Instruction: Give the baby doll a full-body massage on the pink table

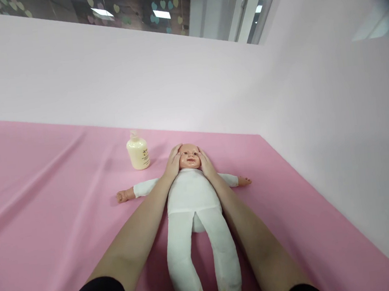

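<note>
A baby doll (pixel 193 192) with a white cloth body lies on its back on the pink sheet, head toward the wall and arms spread out. My left hand (pixel 173 160) lies along the left side of the doll's head, its fingers stretched out flat against the cheek and temple. Against the opposite cheek rests my right hand (pixel 205 159), also with extended fingers. Both palms touch the head between them, and the doll's face shows in the gap. Parts of the doll's arms are hidden behind my forearms.
A pump bottle (pixel 138 152) of pale yellow liquid stands on the pink sheet (pixel 64 201), left of the doll's head. White walls (pixel 104 76) rise behind and to the right. A window (pixel 131 8) with heart stickers is set above the back wall.
</note>
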### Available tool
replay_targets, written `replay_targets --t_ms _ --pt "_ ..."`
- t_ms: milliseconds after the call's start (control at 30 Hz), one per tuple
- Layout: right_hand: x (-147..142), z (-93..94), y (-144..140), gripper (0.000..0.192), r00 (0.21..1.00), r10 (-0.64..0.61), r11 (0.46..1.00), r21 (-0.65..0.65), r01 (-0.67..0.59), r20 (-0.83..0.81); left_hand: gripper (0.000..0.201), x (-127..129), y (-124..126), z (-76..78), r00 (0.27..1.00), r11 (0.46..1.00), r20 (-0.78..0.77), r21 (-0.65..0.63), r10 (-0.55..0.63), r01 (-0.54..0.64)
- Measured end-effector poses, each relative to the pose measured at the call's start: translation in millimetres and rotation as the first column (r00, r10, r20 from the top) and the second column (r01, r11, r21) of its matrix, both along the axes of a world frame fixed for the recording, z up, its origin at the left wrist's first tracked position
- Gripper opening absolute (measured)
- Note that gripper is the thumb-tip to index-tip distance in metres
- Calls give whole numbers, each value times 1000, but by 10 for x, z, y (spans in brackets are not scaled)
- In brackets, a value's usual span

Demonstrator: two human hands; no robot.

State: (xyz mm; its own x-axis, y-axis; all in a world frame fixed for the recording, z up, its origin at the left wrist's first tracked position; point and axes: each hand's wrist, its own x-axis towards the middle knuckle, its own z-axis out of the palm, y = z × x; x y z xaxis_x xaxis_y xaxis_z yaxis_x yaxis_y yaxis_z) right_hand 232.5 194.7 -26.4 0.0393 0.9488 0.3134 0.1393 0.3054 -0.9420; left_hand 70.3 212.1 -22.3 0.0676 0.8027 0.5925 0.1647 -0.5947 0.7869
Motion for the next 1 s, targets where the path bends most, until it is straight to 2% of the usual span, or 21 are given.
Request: replay_targets --t_ms 133,367,467,600,700,800,1000 --pt "-10 -6 -6 69 1000 15 1000 -16 -15 -7 44 15 18 -14 999 1000 50 -16 1 0" --pt "1 9 -12 62 1000 -29 1000 3 29 -10 40 68 -7 -23 968 980 247 -198 33 17" --pt "-5 43 -41 62 998 -66 997 38 65 24 38 75 5 -45 958 977 283 -214 51 11" --pt "-20 71 -70 63 994 -98 995 30 97 50 38 52 5 -49 971 984 221 -165 96 -60" --pt "-29 83 -95 66 994 -86 996 13 86 61 41 32 -37 -13 989 997 142 -70 44 -35" --pt "-32 102 -128 70 995 -26 1000 4 26 92 54 18 -86 27 999 1000 52 0 -1 1" --pt "-41 125 -177 83 990 41 999 -26 -37 138 61 -11 -95 51 998 1000 -59 22 -6 7"
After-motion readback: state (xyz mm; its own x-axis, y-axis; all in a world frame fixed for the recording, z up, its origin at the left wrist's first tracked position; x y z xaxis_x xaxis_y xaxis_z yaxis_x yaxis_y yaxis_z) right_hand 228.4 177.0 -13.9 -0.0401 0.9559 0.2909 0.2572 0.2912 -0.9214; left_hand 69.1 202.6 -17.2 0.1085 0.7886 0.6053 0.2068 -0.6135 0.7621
